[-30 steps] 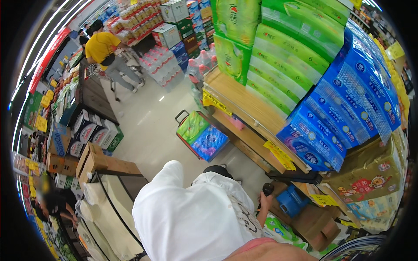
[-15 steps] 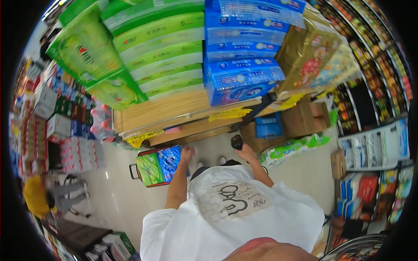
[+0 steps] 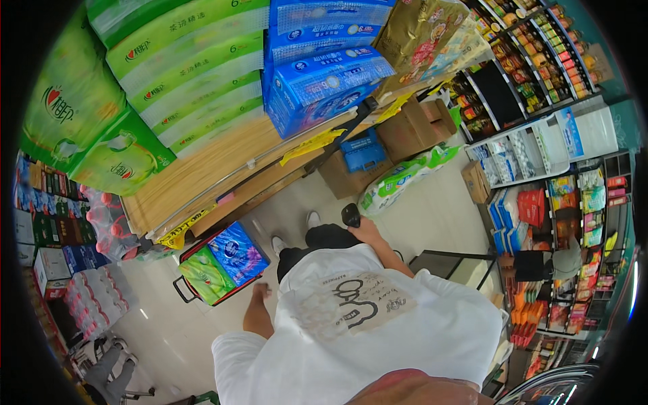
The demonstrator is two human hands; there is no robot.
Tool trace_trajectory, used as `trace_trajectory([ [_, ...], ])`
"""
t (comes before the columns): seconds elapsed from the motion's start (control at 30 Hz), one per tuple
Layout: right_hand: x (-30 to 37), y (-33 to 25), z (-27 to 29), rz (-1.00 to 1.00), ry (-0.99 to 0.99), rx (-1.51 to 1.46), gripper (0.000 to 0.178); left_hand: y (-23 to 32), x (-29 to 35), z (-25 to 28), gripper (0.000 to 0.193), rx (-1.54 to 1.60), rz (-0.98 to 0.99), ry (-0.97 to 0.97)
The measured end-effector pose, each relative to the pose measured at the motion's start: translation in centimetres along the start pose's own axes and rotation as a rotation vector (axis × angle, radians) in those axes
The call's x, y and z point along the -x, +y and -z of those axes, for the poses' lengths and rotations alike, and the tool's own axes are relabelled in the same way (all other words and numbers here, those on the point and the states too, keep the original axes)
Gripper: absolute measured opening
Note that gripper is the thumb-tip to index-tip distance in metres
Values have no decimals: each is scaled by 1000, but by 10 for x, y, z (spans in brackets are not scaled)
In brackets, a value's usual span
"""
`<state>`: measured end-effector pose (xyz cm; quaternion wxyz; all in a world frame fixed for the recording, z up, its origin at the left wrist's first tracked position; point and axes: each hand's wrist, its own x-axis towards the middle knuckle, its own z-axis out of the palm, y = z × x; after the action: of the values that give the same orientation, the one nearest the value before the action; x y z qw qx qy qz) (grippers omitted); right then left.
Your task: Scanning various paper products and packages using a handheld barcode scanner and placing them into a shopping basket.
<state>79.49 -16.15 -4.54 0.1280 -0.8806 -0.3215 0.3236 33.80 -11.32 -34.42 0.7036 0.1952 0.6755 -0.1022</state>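
Observation:
My right hand [image 3: 365,231] is closed round a black handheld device [image 3: 351,215], which looks like a barcode scanner, in front of my waist. My left hand [image 3: 262,291] hangs low beside the near right edge of a basket [image 3: 205,297] with a red rim and a black handle. It appears to hold nothing large, but its fingers are too small and blurred to read. Inside the basket lie a green tissue pack [image 3: 206,275] and a blue tissue pack [image 3: 237,254], side by side.
A wooden shelf [image 3: 202,169] ahead bears green tissue packs [image 3: 202,88], blue packs [image 3: 324,84] and gold bags [image 3: 418,40]. Cardboard boxes [image 3: 415,131] and a green-white pack [image 3: 405,179] lie on the floor. Wrapped bottles [image 3: 98,300] stand left; a seated person's legs [image 3: 111,378] show lower left.
The view has swung to the right. My left hand has drawn back from the basket's edge toward my side. The black device stays in my right hand.

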Motion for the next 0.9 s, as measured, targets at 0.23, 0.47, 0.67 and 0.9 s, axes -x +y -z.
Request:
trace_trajectory([
  [0.23,-23,-17,-10,146,-90,95,48,-55,110,22,33,-159,-199,94],
  [0.47,-79,1,-4,245,-145,-86,43,64,73,-29,32,-269,-553,-134],
  [0.67,-122,34,68,107,-161,-506,26,292,256,-186,36,-607,-978,-459],
  [0.9,-181,58,190,75,-105,-890,18,435,482,-396,26,-892,-1680,-497],
])
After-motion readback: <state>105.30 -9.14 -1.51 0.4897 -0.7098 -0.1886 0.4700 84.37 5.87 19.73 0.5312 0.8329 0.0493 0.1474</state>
